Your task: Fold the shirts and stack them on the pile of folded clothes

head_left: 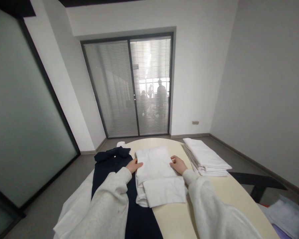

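Observation:
A folded white garment (155,166) lies in front of me on the pale round-ended table (169,215), a smaller flap folded up over its near end. At its left edge, my left hand (134,165) is closed, the thumb on top and the other fingers mostly hidden. My right hand (178,164) pinches the opposite edge with curled fingers. Beside my left forearm, a dark navy collared shirt (112,157) is spread lengthwise, partly covered by my sleeve. White fabric (76,205) shows beneath it and hangs off the table's left side.
A stack of folded white cloths (205,157) sits at the table's far right. A small white item (121,144) lies behind the shirt's collar. At lower right are a black bar (256,179) and a pale, blurred pile (289,212). Silhouetted people (160,91) show through the blinds.

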### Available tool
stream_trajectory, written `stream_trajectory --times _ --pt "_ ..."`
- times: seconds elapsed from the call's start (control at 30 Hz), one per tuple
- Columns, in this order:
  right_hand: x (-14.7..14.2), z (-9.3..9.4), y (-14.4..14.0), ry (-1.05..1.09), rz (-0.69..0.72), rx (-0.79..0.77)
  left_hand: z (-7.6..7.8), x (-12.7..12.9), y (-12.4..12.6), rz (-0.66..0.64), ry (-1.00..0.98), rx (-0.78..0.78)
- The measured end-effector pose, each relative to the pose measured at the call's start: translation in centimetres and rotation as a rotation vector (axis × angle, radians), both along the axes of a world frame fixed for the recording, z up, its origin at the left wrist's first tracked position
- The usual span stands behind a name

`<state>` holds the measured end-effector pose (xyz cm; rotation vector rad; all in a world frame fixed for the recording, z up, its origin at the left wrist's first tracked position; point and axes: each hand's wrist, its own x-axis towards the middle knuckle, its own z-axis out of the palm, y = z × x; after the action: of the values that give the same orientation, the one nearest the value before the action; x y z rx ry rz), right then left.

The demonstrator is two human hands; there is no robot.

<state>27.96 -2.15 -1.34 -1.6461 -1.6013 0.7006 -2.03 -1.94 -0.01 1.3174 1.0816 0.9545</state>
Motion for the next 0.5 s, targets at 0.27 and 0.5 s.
stream_trajectory --times 0.27,0.5 --pt "-1.9 -1.2 2.3 -0.146 -0.147 0.175 -0.4 0.1 0.6 0.075 -0.093 0.111" --pt "-3.2 -0.4 3.6 -0.253 -0.305 0.072 -1.5 -0.6 1.1 -0.046 0.210 0.325"
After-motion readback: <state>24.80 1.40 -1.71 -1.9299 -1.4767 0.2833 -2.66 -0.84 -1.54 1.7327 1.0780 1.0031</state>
